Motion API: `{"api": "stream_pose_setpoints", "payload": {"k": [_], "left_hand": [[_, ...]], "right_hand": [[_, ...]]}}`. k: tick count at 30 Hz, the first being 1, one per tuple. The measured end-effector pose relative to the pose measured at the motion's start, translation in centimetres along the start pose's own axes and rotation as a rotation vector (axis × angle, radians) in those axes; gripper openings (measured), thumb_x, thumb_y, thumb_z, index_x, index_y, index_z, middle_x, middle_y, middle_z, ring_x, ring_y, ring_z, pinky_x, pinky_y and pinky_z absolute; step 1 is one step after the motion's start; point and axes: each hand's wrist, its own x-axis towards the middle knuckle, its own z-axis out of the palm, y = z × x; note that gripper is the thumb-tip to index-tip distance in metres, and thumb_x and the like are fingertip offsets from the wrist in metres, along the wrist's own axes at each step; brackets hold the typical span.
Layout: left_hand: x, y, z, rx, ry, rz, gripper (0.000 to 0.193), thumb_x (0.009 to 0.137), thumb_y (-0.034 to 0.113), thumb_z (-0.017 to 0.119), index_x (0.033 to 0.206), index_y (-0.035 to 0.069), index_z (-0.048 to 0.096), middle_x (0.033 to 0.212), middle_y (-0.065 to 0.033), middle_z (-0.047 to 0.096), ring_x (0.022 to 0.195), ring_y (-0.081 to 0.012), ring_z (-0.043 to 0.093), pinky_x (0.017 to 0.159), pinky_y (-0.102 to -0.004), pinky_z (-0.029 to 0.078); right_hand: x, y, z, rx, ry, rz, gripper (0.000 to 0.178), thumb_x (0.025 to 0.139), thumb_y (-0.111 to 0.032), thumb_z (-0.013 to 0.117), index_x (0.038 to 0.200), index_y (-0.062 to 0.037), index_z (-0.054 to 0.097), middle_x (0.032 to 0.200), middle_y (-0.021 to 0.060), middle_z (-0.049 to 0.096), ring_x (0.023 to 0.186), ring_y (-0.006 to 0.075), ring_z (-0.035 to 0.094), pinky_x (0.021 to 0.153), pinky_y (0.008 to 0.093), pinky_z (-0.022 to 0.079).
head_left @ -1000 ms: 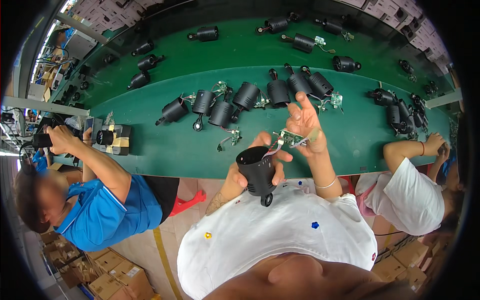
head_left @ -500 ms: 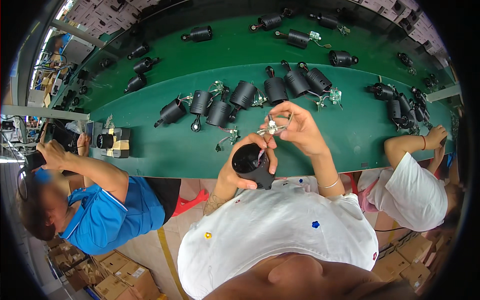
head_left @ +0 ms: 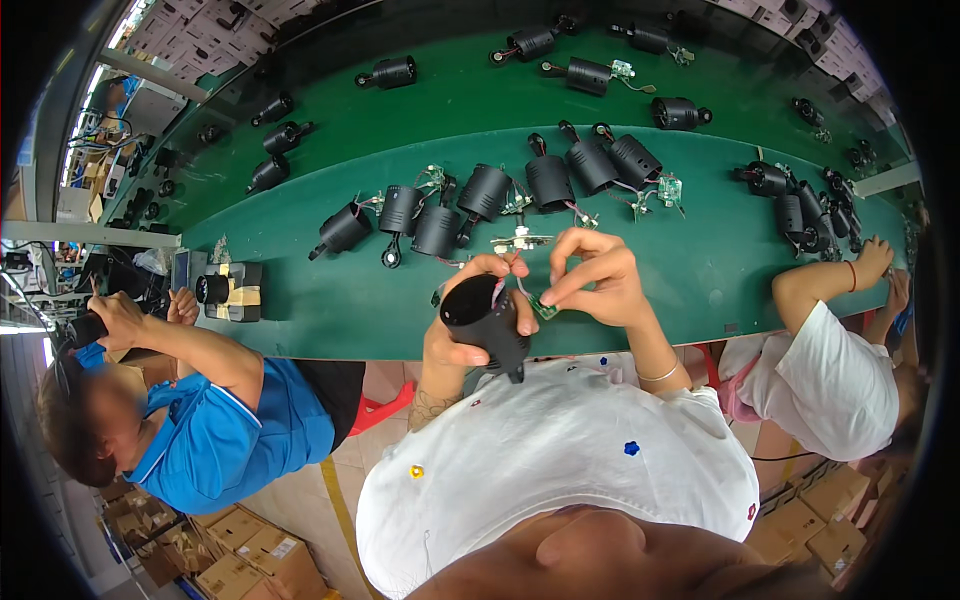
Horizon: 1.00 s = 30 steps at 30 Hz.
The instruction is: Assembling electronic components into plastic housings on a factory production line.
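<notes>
Leaning in the left hand (head_left: 445, 338), the black cylindrical housing (head_left: 497, 335) points its open mouth up and away from the body, its thumb along the near side and the other fingers curled round the far side in a closed hold. Thin wires (head_left: 498, 291) come out of that mouth, so the wiring appears to be led through; the boards, however, lie outside, and the mouth has no cover on it. One circuit board (head_left: 522, 242) with white connectors sits just beyond the left fingertips; whether they touch it is hard to judge at this blur. To the right of the housing, the right hand (head_left: 605, 282) pinches a small green board (head_left: 545, 306) between thumb and forefinger, apart from the rim. Farther out on the green bench (head_left: 700, 275), other black housings (head_left: 485, 190) lie in a row, several with boards hanging outside; co-workers sit at either side.
</notes>
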Motion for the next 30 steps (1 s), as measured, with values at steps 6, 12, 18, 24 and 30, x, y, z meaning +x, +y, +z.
{"api": "stream_pose_setpoints", "payload": {"k": [6, 12, 18, 24, 30], "left_hand": [[-0.2, 1.7, -0.7, -0.029, -0.087, -0.147, 0.086, 0.050, 0.012, 0.077, 0.127, -0.001, 0.041, 0.131, -0.0187, 0.045, 0.077, -0.0330, 0.066, 0.071, -0.0418, 0.053], [-0.1, 1.5, 0.8, -0.046, -0.084, -0.183, 0.085, 0.049, 0.009, 0.078, 0.126, -0.002, 0.043, 0.131, -0.0198, 0.046, 0.079, -0.0335, 0.066, 0.073, -0.0425, 0.054], [0.2, 1.5, 2.4, 0.246, -0.098, -0.246, 0.081, 0.050, 0.004, 0.079, 0.124, -0.002, 0.046, 0.128, -0.0205, 0.050, 0.081, -0.0329, 0.067, 0.075, -0.0428, 0.054], [-0.2, 1.6, 3.0, 0.356, -0.033, -0.186, 0.079, 0.051, 0.003, 0.081, 0.122, -0.002, 0.047, 0.126, -0.0205, 0.051, 0.081, -0.0320, 0.067, 0.078, -0.0419, 0.053], [0.1, 1.7, 2.9, 0.371, -0.042, -0.188, 0.078, 0.050, 0.004, 0.082, 0.120, -0.002, 0.049, 0.126, -0.0205, 0.051, 0.079, -0.0306, 0.067, 0.079, -0.0406, 0.052]], "right_hand": [[0.0, 0.5, -0.7, -0.709, -0.105, -0.289, 0.016, 0.060, -0.004, 0.078, 0.074, -0.0103, 0.074, 0.076, 0.0014, 0.057, 0.067, 0.0143, 0.049, 0.059, 0.0255, 0.041], [0.0, 2.0, 0.7, -0.940, -0.008, -0.534, 0.014, 0.063, -0.002, 0.074, 0.077, -0.0072, 0.072, 0.082, -0.0005, 0.059, 0.066, 0.0150, 0.050, 0.058, 0.0266, 0.041], [-0.1, 3.2, 1.2, -0.733, 0.026, -0.301, 0.018, 0.062, -0.001, 0.074, 0.078, -0.0104, 0.074, 0.092, 0.0039, 0.061, 0.069, 0.0162, 0.050, 0.059, 0.0273, 0.043], [0.0, 1.8, 1.5, 0.169, 0.088, 0.231, 0.024, 0.065, 0.005, 0.069, 0.085, -0.0071, 0.072, 0.096, 0.0077, 0.062, 0.073, 0.0151, 0.052, 0.062, 0.0252, 0.043], [-1.5, 2.7, 0.4, 0.747, 0.007, 0.493, 0.026, 0.065, 0.008, 0.067, 0.088, -0.0027, 0.071, 0.093, 0.0101, 0.064, 0.075, 0.0145, 0.052, 0.066, 0.0229, 0.043]]}}
